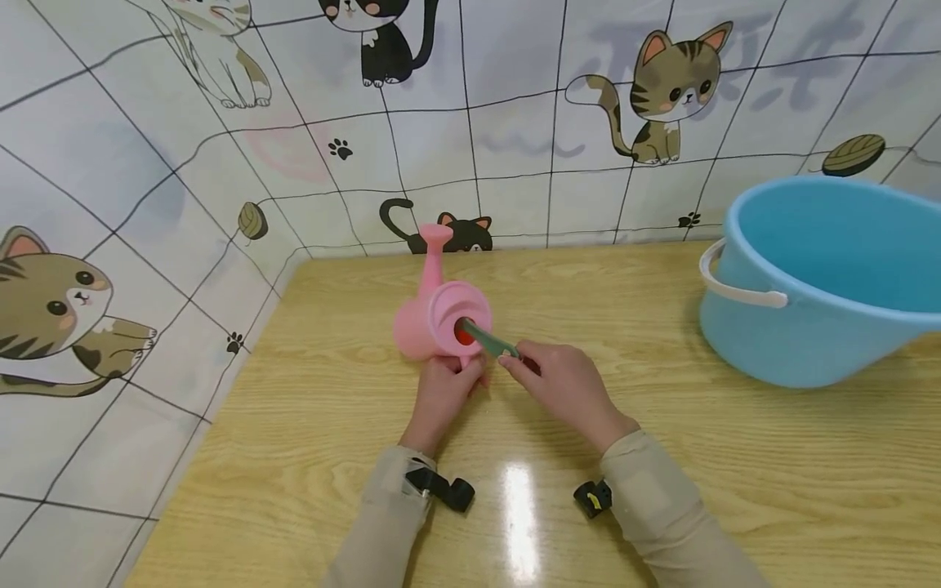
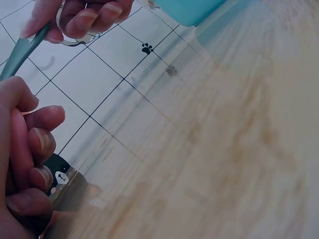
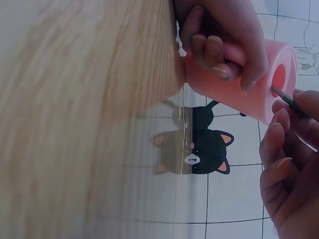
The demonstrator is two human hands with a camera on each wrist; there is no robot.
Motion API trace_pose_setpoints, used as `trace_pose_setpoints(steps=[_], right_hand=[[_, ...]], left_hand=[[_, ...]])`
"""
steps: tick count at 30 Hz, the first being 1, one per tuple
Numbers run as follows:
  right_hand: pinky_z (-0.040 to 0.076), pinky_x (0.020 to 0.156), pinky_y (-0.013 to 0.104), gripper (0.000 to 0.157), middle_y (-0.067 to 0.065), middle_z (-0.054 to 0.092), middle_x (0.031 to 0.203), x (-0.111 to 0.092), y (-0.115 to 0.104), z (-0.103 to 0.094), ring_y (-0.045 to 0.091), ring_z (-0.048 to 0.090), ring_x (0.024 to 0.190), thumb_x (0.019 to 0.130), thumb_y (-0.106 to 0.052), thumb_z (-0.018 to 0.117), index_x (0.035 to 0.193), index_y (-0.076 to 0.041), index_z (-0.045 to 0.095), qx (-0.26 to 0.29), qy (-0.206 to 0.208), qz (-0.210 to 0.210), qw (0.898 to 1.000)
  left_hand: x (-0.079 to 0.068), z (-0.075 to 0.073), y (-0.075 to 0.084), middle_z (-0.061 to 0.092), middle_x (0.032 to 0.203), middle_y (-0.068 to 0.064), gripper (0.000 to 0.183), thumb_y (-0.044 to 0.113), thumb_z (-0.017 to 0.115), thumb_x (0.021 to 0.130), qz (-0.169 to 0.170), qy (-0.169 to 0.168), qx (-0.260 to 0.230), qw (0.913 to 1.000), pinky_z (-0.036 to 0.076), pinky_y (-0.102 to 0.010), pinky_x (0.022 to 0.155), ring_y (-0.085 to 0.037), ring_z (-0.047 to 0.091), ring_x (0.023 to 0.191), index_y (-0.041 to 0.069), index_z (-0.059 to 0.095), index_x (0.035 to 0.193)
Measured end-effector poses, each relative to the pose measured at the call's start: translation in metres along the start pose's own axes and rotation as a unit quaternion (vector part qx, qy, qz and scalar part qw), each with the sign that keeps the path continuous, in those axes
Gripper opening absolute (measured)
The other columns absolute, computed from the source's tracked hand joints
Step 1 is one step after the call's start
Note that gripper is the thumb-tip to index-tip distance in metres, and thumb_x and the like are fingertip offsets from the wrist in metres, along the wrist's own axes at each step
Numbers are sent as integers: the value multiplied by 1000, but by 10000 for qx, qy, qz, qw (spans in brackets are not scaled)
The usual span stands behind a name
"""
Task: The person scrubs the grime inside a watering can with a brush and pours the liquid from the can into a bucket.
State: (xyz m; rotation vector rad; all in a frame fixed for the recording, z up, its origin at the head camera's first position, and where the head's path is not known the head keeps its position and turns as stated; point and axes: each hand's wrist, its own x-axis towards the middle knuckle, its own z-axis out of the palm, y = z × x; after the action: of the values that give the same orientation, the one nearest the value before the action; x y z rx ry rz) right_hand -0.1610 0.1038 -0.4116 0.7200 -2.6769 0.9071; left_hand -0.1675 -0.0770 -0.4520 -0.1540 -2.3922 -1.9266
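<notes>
A pink watering can stands on the table, its spout toward the back wall and its round top opening facing me. My left hand grips its handle, fingers curled round it in the left wrist view. Between thumb and fingers, my right hand pinches a slim green tool. The tool's far end passes into the can's opening, so its tip is hidden and its kind cannot be told. Something red shows inside that opening. In the right wrist view the can appears sideways, with the green tool entering it.
A large light-blue bucket with a white handle stands at the right of the wood-grain table. Behind and to the left rise walls covered with a cat-and-grid pattern. Each sleeve carries a small black wrist camera.
</notes>
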Motion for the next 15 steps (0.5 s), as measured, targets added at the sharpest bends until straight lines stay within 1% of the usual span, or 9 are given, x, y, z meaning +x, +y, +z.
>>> trace_pose_setpoints(steps=[3,7,11,15], right_hand=[[22,41,23,34,-9,29,48,0,-1,1,6,26,41,89,-40,50,61,-21,40,-84,-30,-18,10000],[21,41,21,32,-10,28,48,0,-7,4,4,25,42,88,-32,50,60,-20,39,-189,-205,-177,9995],[22,41,21,30,-12,29,48,-1,-12,6,3,27,43,86,-27,51,59,-21,39,-232,-165,-323,9991],[22,40,21,30,-12,29,48,-1,-14,5,3,28,42,85,-27,51,58,-22,38,-283,-136,-370,9988]], left_hand=[[1,0,0,54,59,-22,31,18,59,83,12,11,24,10000,32,-23,43,-17,43,46,-1,53,59],[6,2,-14,53,54,-15,26,18,59,81,31,80,117,9999,30,-23,42,-16,43,45,4,57,59],[6,2,-14,49,49,-7,19,14,58,78,40,177,238,9996,29,-23,41,-15,41,43,8,60,60],[6,3,-14,48,48,-5,18,13,58,77,9,194,213,9996,28,-23,40,-15,40,43,9,60,59]])
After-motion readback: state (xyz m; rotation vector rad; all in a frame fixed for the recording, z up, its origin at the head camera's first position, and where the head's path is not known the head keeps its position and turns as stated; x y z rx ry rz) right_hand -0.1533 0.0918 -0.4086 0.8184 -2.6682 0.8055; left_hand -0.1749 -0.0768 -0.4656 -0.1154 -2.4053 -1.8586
